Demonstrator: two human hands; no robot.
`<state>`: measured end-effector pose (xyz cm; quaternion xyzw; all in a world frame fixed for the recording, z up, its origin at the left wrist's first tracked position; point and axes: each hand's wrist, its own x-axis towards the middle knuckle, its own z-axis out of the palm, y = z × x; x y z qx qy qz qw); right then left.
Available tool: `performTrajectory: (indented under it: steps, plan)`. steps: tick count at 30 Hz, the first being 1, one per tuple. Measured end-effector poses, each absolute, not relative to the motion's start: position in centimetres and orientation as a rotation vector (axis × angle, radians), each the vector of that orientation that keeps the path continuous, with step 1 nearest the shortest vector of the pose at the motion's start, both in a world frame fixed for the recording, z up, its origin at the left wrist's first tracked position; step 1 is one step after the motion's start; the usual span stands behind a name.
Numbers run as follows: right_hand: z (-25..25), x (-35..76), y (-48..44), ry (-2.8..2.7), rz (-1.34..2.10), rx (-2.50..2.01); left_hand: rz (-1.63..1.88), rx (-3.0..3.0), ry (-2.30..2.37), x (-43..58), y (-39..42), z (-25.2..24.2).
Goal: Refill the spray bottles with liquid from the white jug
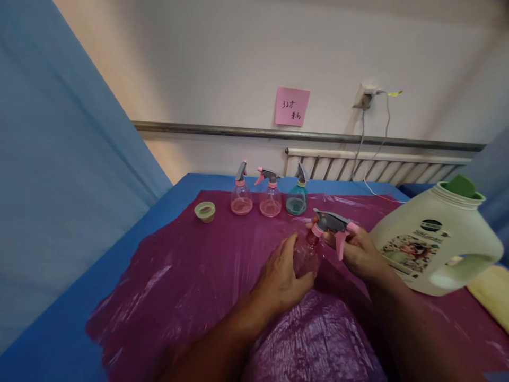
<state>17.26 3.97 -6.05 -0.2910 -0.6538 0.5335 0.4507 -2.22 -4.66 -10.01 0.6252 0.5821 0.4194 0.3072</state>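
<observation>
A pink spray bottle [308, 254] stands tilted between my hands. My left hand [284, 273] is wrapped round its clear pink body. At the neck, the fingers of my right hand [358, 252] close on the grey and pink trigger head [332, 225], which sits on the bottle. Whether its collar is fully threaded I cannot tell. Behind my hands stand two pink spray bottles [241, 204] [271, 204] and a teal spray bottle [297, 201], each with some liquid low inside. To my right is a large cream jug [421, 239], uncapped, with something green in its mouth.
Purple plastic sheeting [191, 286] covers the blue table [119, 254]. A small round tub [205, 212] sits at the back left. A yellow cloth [493, 294] lies at the right edge. A metal rail [222, 130] and a socket with cables [366, 98] are on the wall.
</observation>
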Motion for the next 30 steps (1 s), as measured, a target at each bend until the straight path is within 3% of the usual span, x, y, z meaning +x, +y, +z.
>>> performTrajectory:
  steps: [15,30]
  plan:
    - [-7.3,17.9,4.6,-1.685,1.421,-0.669,1.099,1.764,1.473,-2.3,-4.6,-9.5]
    - [-6.3,18.6,4.3,-1.938,1.163,-0.67,1.121,1.884,1.42,-2.8,-4.3,-9.8]
